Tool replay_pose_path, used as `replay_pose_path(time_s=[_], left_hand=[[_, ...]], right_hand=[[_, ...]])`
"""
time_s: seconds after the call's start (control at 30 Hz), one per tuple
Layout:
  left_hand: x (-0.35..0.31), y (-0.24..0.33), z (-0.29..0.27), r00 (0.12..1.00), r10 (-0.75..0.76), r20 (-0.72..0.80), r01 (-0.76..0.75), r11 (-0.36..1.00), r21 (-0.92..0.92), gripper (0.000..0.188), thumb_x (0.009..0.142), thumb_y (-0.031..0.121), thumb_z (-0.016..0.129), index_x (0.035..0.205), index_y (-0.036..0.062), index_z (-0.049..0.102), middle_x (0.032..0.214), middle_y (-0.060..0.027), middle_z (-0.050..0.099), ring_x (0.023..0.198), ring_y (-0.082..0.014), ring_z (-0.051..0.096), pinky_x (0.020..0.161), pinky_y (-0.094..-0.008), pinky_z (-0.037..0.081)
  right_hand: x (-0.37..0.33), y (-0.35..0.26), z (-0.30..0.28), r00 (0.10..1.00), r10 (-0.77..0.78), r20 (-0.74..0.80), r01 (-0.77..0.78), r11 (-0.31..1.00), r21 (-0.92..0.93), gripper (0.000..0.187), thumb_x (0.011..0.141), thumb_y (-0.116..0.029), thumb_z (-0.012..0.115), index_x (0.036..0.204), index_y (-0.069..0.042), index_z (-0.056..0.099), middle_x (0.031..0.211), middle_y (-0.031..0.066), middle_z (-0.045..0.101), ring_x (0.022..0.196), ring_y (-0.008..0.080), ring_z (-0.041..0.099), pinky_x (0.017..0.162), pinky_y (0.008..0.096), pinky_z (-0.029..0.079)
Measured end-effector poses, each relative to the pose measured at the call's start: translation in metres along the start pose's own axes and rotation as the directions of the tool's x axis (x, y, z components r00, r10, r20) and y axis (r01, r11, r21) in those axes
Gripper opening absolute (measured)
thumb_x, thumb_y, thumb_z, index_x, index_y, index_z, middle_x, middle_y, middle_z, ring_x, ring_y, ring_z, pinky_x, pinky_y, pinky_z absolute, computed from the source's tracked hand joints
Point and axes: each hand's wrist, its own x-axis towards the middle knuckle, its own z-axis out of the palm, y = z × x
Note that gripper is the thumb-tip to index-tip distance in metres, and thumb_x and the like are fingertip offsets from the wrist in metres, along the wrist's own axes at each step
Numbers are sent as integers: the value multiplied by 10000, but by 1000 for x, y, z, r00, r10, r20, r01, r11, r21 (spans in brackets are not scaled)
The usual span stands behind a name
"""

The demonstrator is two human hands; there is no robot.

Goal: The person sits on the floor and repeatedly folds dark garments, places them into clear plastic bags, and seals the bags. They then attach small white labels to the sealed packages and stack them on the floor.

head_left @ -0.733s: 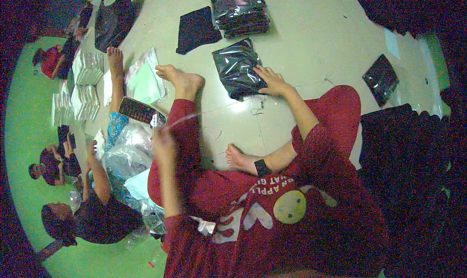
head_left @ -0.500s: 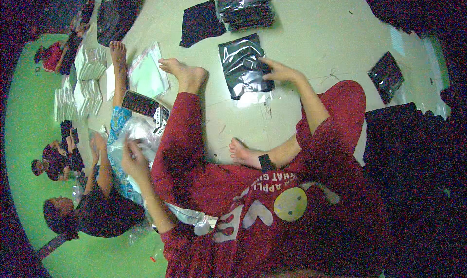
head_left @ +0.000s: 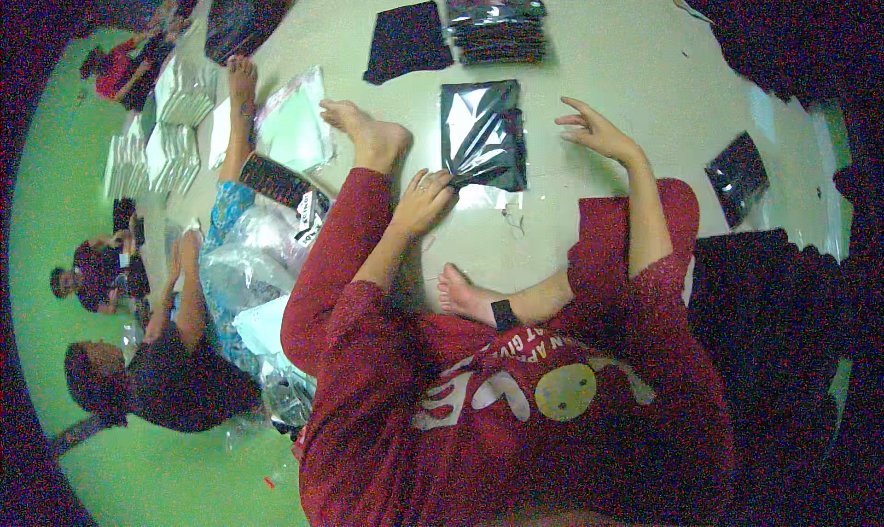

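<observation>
On the pale floor before me lies a flat black garment in a shiny clear plastic bag [head_left: 483, 135]. My left hand [head_left: 425, 202] is at its near left corner, fingers bent together and closed on the plastic edge. To the right of the packet, my right hand [head_left: 599, 133] hovers with its fingers apart, touching nothing. Just beyond the packet are a folded black cloth [head_left: 409, 41] and a tall stack of black bagged garments [head_left: 495, 20].
Loose clear plastic bags [head_left: 244, 260] lie to my left, beside a seated co-worker [head_left: 175, 380]. White folded stacks [head_left: 172, 157] stand farther left. A single black packet [head_left: 738, 179] and a large heap of black cloth [head_left: 764, 315] are at my right. My bare feet border the packet's floor space.
My left hand has come from the loose bags at the left to the packet's corner. My right hand has let go of the packet and moved right. The packet lies straighter.
</observation>
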Motion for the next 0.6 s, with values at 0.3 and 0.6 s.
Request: replay_pose_path(time_s=[0.3, 0.6], left_hand=[[74, 47, -79, 746, -339, -573, 43, 884, -466, 132, 684, 5, 526, 804, 15, 471, 892, -137, 563, 848, -267, 545, 853, -403, 390], [96, 114, -192, 452, -579, -679, 40, 773, -633, 97, 797, 80, 463, 843, -6, 458, 841, -103, 476, 876, -233, 449, 941, -375, 253]], right_hand=[[-39, -42, -9, 999, 40, -17, -40, 999, -10, 608, 801, -158, 563, 1321, -161, 247, 1021, 90, 568, 717, 97, 539, 607, 231, 436], [-103, -125, -6, 996, -79, 46, 70, 985, 157, 639, 761, -93, 550, 1324, -144, 252, 704, 10, 539, 541, 43, 446, 432, 148, 320]])
